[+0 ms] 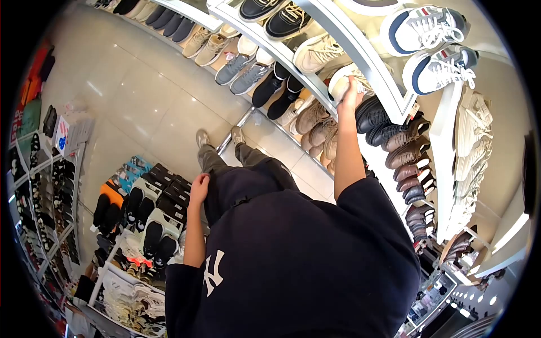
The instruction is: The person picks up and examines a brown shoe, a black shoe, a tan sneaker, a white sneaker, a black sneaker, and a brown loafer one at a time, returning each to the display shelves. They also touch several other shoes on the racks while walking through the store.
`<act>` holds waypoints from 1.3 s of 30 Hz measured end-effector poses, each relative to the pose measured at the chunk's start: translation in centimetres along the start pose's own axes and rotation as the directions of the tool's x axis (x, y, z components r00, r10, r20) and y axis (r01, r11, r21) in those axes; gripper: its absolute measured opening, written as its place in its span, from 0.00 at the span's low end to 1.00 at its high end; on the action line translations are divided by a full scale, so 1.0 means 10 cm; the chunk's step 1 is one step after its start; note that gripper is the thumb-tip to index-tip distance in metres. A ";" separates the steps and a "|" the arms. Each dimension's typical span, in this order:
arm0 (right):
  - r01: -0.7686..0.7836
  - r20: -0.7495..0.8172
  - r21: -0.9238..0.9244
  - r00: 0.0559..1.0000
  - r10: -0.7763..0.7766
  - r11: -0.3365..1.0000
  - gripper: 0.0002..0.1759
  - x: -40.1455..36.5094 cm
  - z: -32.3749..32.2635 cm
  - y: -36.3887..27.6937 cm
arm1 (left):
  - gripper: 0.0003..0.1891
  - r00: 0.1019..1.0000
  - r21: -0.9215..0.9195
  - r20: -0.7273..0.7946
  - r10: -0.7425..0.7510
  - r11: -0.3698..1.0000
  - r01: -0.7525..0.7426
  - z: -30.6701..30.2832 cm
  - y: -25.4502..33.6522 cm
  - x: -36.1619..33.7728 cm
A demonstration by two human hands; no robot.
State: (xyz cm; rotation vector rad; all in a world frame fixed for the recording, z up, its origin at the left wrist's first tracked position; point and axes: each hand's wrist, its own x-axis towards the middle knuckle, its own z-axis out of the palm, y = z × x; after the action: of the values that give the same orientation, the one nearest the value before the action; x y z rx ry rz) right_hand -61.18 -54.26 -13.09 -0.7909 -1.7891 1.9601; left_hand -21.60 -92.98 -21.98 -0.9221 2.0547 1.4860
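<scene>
Nearest is the person's dark top, which fills the lower part of the view and hides the floor below it. At its left edge the left hand (198, 186) hangs against the dark trousers (248, 169), fingers loosely curled and holding nothing. Just left of it a low rack (112, 270) holds rows of black shoes (151, 236) and dark boxes (172, 194). On the right, the right hand (350, 94) is raised to the white shelving (389, 93), its fingers closed around the heel end of a cream sneaker (341, 79), which sits at the shelf's edge (the toe is hidden behind the shelf rail). Just beside the hand the shelves hold black shoes (373, 115) and brown boots (407, 151), with white-and-navy sneakers (428, 28) above. Farther off stand grey sneakers (242, 70) and black sneakers (277, 17), beyond pale floor tiles (135, 96).
</scene>
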 end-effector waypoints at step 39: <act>0.655 0.812 -0.451 0.584 -0.026 0.606 0.31 -3.40 1.67 -1.42 | 0.32 0.743 -0.623 0.431 0.513 0.765 -0.166 -1.83 2.46 0.88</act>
State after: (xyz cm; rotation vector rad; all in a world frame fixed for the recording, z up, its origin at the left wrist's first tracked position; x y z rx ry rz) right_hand -46.75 -86.35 6.83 0.3919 -3.0037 1.2608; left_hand -44.95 -107.58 -6.02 -0.1494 1.3918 2.2986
